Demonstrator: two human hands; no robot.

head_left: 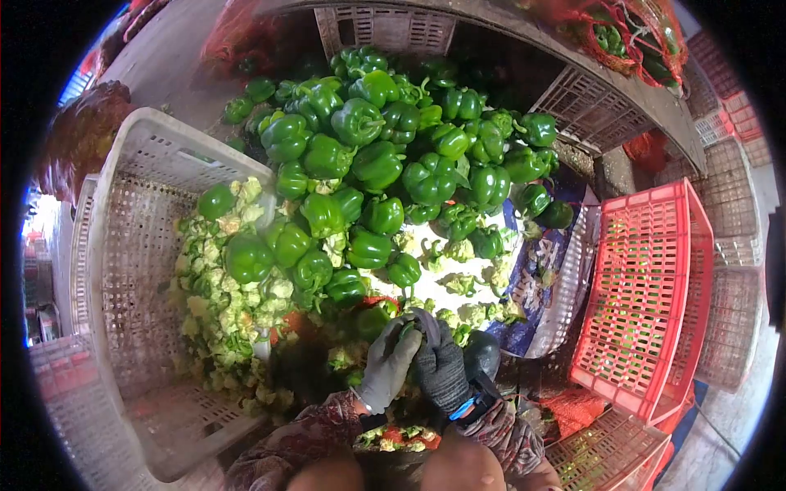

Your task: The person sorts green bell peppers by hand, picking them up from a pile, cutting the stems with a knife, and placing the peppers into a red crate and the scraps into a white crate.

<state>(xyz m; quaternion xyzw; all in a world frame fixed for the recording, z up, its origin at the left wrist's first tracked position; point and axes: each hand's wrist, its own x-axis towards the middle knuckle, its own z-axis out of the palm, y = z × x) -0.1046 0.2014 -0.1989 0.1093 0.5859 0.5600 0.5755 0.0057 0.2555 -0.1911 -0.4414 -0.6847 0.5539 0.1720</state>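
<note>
Hands (417, 364) gloved, together on green pepper (407, 329), pepper pile (393, 155) just beyond

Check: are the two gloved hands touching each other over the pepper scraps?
Touching. The head view shows the grey-gloved left hand pressed against the dark-gloved right hand, fingers overlapping with no gap, both closed around a green pepper.

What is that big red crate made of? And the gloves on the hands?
The red crate looks like hard molded plastic: an even color and a regular grid of small holes. The left hand wears a grey glove and the right hand a dark one; both look like knitted fabric, perhaps with a coating, though the weave is too small to be sure.
</note>
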